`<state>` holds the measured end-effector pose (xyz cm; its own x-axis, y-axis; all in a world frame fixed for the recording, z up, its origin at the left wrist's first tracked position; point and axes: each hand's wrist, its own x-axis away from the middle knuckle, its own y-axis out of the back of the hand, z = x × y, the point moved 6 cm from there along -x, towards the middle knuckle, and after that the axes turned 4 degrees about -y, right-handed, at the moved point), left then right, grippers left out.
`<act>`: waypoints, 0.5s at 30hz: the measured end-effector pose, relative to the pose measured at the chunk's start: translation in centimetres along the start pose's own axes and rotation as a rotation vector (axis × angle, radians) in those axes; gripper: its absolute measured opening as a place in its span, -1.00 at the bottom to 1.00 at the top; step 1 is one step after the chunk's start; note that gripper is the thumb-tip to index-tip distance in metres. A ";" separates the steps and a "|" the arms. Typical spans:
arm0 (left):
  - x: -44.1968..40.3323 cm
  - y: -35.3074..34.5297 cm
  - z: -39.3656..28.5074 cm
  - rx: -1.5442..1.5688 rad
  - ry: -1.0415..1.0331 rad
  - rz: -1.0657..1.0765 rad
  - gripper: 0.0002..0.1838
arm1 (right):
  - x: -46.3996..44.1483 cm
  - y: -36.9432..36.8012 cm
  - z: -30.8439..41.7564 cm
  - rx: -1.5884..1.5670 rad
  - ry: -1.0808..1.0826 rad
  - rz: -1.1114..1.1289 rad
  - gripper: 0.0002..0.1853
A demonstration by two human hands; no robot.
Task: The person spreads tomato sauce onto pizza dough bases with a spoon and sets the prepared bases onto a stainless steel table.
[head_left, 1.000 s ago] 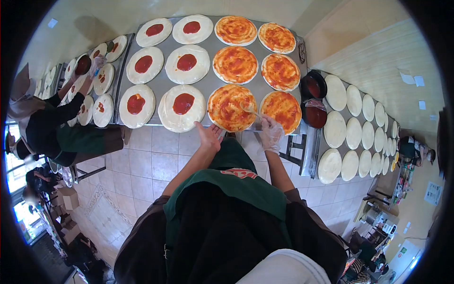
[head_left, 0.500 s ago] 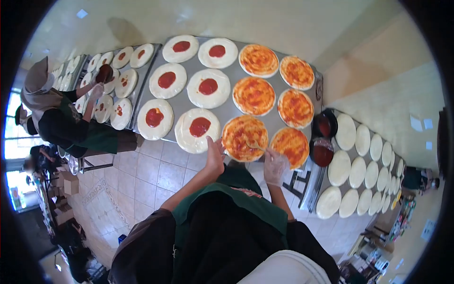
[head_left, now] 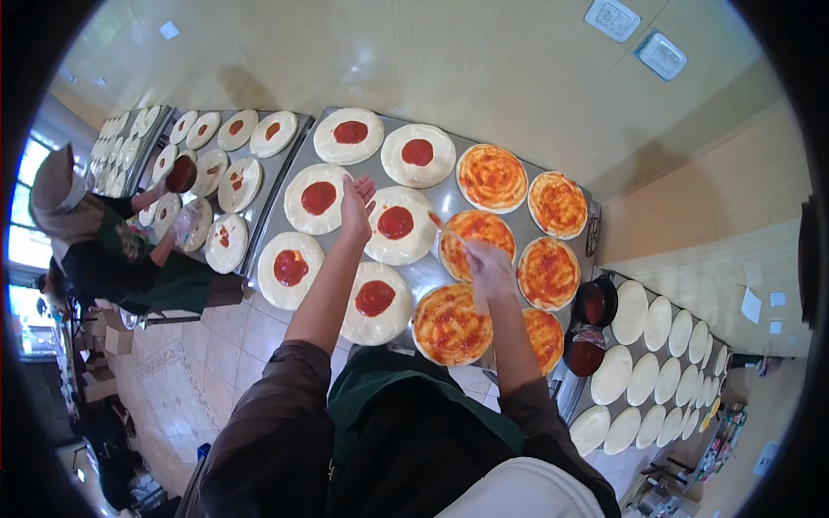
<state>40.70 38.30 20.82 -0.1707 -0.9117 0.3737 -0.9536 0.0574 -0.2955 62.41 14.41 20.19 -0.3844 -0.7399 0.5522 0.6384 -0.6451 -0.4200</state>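
Over the middle row of pizza bases, my left hand (head_left: 355,205) hovers bare and open, fingers stretched, between two doughs. Each has a red pool of sauce at its centre: one pizza base (head_left: 298,200) to its left, another (head_left: 414,246) to its right. My right hand (head_left: 490,268), in a clear glove, is closed round a spoon (head_left: 448,230) that points up and left. Beneath that hand lies a sauce-covered pizza base (head_left: 484,231), partly hidden by it. Nearer me is another base with sauce spread over it (head_left: 452,325).
A metal table (head_left: 440,203) carries the bases. At its right stand two dark sauce containers (head_left: 596,300). Plain dough rounds (head_left: 611,375) fill another table farther right. On the left, a co-worker (head_left: 121,233) holds a sauce bowl (head_left: 181,174) over more bases.
Both hands have moved forward from the front row to the middle row. The spoon has lifted from the front sauced base. The view has tilted, so the table sits lower.
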 end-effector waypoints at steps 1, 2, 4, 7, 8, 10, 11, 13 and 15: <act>-1.1 -0.2 0.1 0.010 0.015 0.009 -0.15 | -3.0 -1.4 0.4 0.025 0.030 0.014 -0.85; -2.3 -0.4 0.3 0.031 0.030 0.019 -0.16 | -6.4 -2.4 0.6 0.090 0.118 -0.021 -0.83; -4.3 -0.5 0.9 0.064 0.064 0.040 -0.17 | -12.3 -5.3 1.5 0.276 0.207 -0.145 -0.78; -6.4 -0.4 0.9 0.116 0.140 0.077 -0.22 | -18.1 -7.6 2.5 0.692 0.344 -0.425 -0.77; -6.9 0.0 0.7 0.110 0.152 0.096 -0.23 | -19.4 -8.0 2.3 0.843 0.407 -0.520 -0.78; -7.4 1.4 -0.5 0.095 0.176 0.129 -0.26 | -19.2 -8.3 2.4 1.036 0.502 -0.678 -0.76; -7.7 2.1 -1.2 0.081 0.175 0.139 -0.27 | -19.2 -8.7 2.7 1.137 0.554 -0.752 -0.73; -8.1 3.2 -2.1 0.056 0.182 0.156 -0.29 | -19.6 -10.4 3.5 1.090 0.538 -0.776 -0.78; -8.6 3.4 -2.5 0.083 0.223 0.178 -0.33 | -21.6 -11.4 3.8 1.112 0.558 -0.756 -0.77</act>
<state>38.27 47.37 18.79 -0.3927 -0.7779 0.4906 -0.8816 0.1666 -0.4416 65.99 38.54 15.81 -0.8945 -0.4414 -0.0709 0.2469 -0.6201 0.7447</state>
